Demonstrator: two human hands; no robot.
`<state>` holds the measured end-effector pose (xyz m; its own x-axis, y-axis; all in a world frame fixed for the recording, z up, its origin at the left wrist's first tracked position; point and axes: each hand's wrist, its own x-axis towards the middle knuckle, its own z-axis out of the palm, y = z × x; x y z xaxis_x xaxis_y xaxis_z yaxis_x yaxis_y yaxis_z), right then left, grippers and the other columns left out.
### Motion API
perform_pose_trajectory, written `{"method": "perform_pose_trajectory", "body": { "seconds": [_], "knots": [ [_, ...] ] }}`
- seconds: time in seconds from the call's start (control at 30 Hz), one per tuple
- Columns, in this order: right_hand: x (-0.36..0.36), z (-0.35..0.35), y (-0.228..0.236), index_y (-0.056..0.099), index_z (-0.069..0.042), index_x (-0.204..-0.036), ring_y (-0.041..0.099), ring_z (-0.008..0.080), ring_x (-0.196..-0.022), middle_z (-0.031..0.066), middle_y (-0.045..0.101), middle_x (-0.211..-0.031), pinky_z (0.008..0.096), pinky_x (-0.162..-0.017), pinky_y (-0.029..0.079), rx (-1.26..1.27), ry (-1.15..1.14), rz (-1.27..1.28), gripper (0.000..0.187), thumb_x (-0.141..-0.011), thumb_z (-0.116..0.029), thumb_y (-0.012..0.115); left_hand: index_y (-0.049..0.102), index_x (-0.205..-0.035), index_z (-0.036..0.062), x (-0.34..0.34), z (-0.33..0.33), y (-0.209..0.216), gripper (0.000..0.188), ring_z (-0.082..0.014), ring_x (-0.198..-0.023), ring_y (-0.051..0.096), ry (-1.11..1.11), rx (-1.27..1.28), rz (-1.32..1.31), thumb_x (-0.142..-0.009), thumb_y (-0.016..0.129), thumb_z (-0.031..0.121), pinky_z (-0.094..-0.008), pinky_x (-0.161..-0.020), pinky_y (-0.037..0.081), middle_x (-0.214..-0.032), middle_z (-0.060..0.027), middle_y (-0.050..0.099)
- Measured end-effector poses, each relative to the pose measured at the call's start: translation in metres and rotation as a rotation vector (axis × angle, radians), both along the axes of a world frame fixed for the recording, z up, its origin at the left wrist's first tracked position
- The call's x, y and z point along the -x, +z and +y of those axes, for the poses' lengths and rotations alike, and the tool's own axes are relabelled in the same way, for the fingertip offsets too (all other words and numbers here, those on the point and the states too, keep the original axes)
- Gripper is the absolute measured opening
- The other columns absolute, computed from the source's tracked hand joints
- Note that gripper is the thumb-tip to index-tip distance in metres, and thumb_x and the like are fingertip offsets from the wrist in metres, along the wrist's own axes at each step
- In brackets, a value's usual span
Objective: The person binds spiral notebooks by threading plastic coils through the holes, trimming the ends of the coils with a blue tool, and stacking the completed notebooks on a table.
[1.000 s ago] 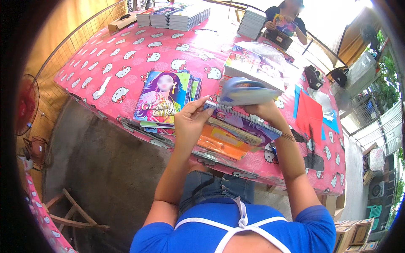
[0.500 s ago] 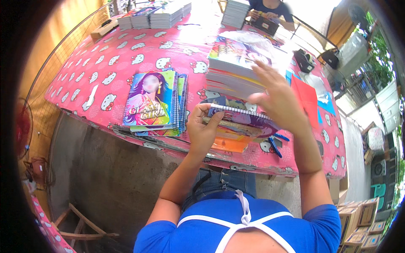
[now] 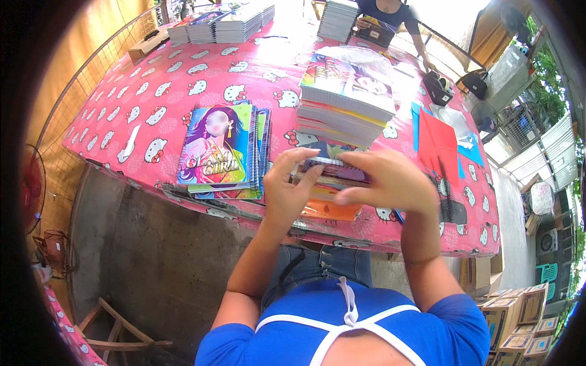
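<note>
My left hand (image 3: 289,183) is closed on the left end of a spiral notebook (image 3: 326,162), thumb on the near face. The notebook is tilted up, its bound edge on top. My right hand (image 3: 390,183) is over its right part, slightly blurred, thumb and fingers apart, fingertips at the bound edge. It covers much of the notebook. Below lie an orange cover (image 3: 332,210) and other notebook edges. Left of my hands is a small pile of colourful spiral notebooks (image 3: 218,146). A tall stack of unbound notebooks (image 3: 345,100) stands just beyond.
A pink patterned cloth (image 3: 152,113) covers the table. To the right lie red and blue sheets (image 3: 436,143), dark coils (image 3: 448,195) and blue-handled pliers (image 3: 399,215), mostly hidden. Across the table, a co-worker (image 3: 390,18) reaches toward a black bag (image 3: 438,88). Notebook stacks (image 3: 238,24) stand at the back.
My right hand has come down and left from above the notebook to its bound edge. My left hand still grips the notebook. The co-worker's arm now stretches to the black bag.
</note>
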<state>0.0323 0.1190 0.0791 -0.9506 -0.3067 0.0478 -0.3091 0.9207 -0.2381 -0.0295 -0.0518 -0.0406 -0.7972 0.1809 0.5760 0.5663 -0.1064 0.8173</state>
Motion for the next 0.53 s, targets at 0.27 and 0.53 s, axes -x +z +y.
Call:
{"method": "perform_pose_trajectory", "body": {
  "seconds": [0.27, 0.53],
  "knots": [
    [0.027, -0.005, -0.007, 0.067, -0.001, -0.106, 0.065, 0.04, -0.09, 0.0221, 0.068, -0.094, 0.0458, -0.077, 0.052, -0.072, -0.017, -0.202, 0.054, -0.075, -0.045, 0.075, 0.069, -0.11, 0.0023, 0.0, -0.001, 0.006, 0.032, -0.0096, -0.095, 0.06, -0.088, -0.068, -0.269, -0.079, 0.076, 0.001, -0.0236, -0.081, 0.05, -0.103, -0.0044, 0.068],
    [0.052, -0.019, -0.011, 0.059, -0.009, -0.128, 0.065, 0.0352, -0.102, 0.0217, 0.068, -0.106, 0.0418, -0.087, 0.052, -0.189, -0.03, -0.429, 0.073, -0.073, -0.055, 0.075, 0.067, -0.119, 0.0047, 0.009, -0.01, -0.014, 0.038, -0.0154, -0.098, 0.062, -0.179, -0.103, -0.286, -0.082, 0.073, -0.001, -0.0275, -0.079, 0.057, -0.106, -0.0069, 0.068]
  ]
}}
